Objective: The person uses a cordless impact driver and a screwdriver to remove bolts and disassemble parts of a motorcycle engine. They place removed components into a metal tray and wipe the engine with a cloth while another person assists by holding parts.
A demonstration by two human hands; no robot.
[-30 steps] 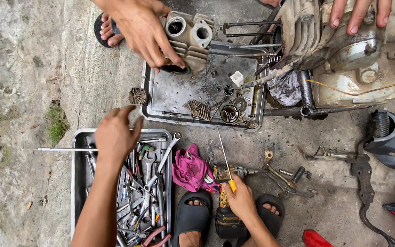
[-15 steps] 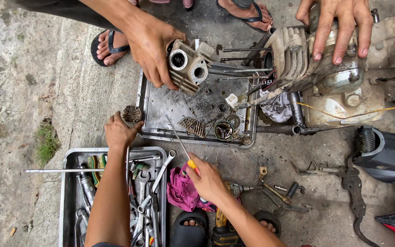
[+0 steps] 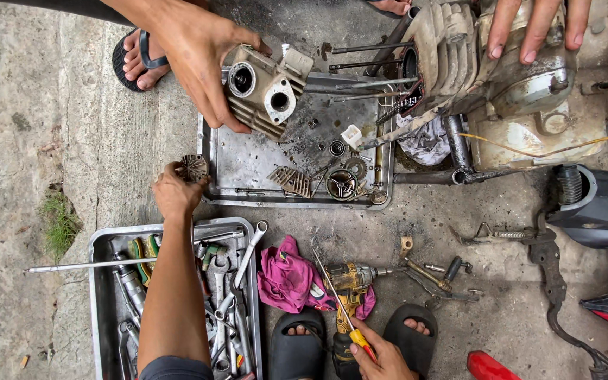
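Observation:
My left hand [image 3: 172, 191] reaches over the tool tray [image 3: 100, 281], and its fingers close on a small round toothed metal part [image 3: 194, 167] lying on the concrete by the parts tray [image 3: 248, 165]. Near my sandalled feet, my right hand [image 3: 383, 359] grips a thin screwdriver [image 3: 339, 309] by its yellow and red handle, the shaft pointing up and left over a yellow drill [image 3: 350, 278]. Another person's hand [image 3: 191, 49] holds a finned cylinder head [image 3: 265, 95] above the parts tray.
The tool tray holds several wrenches. A pink rag [image 3: 286, 278] lies beside the drill. The parts tray holds gears and a chain. An engine [image 3: 529, 105] sits at the top right with the other person's second hand [image 3: 529, 28] on it. Loose tools [image 3: 445, 274] lie on the concrete.
My left hand left the tool tray and took hold of the round part. My right hand drew the screwdriver back toward my feet. The other person lifted the cylinder head off the tray.

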